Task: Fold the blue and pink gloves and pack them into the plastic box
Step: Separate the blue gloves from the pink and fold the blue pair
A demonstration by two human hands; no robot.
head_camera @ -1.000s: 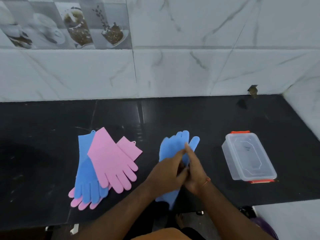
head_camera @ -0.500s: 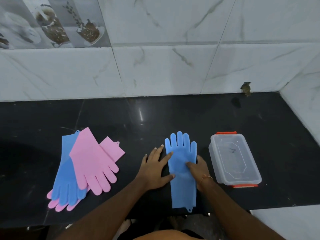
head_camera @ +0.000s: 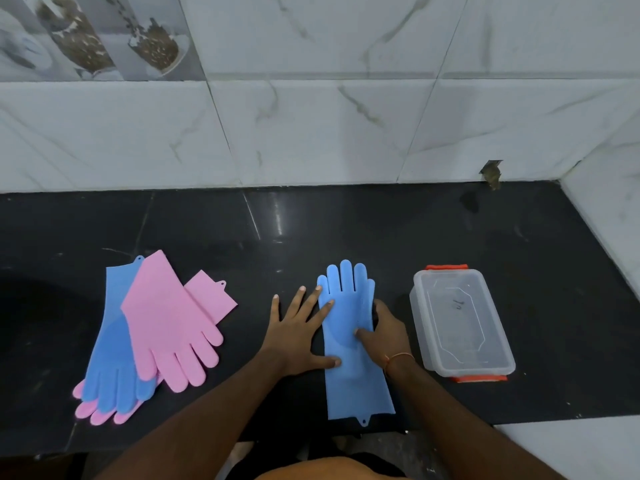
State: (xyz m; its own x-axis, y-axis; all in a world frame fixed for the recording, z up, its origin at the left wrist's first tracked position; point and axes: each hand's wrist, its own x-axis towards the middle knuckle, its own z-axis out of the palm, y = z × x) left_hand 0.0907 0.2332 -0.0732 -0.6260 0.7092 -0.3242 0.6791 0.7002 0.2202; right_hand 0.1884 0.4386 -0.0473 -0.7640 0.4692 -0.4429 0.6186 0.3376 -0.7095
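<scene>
A blue glove [head_camera: 349, 375] lies flat on the black counter [head_camera: 346, 230], fingers pointing toward the wall. My left hand [head_camera: 298, 334] is spread flat beside it, with its index finger and thumb touching the glove's left edge. My right hand [head_camera: 388, 332] rests at the glove's right edge, its thumb pressing on the palm area and the fingers by the glove's side. A clear plastic box [head_camera: 460, 320] with orange clips and its lid on stands just right of that hand. At the left lies a pile: a pink glove [head_camera: 169, 320] on top, a second blue glove [head_camera: 110, 358] and another pink glove [head_camera: 211, 296] beneath.
A white marble-tile wall [head_camera: 311, 133] runs along the back and the right side. The counter's front edge [head_camera: 519, 422] passes just below the glove's cuff. Bare black counter stretches behind the gloves and box.
A second ago both hands gripped the blue glove, lifted and crumpled. Now it lies flat and straight with both hands spread at its sides. The view has shifted slightly.
</scene>
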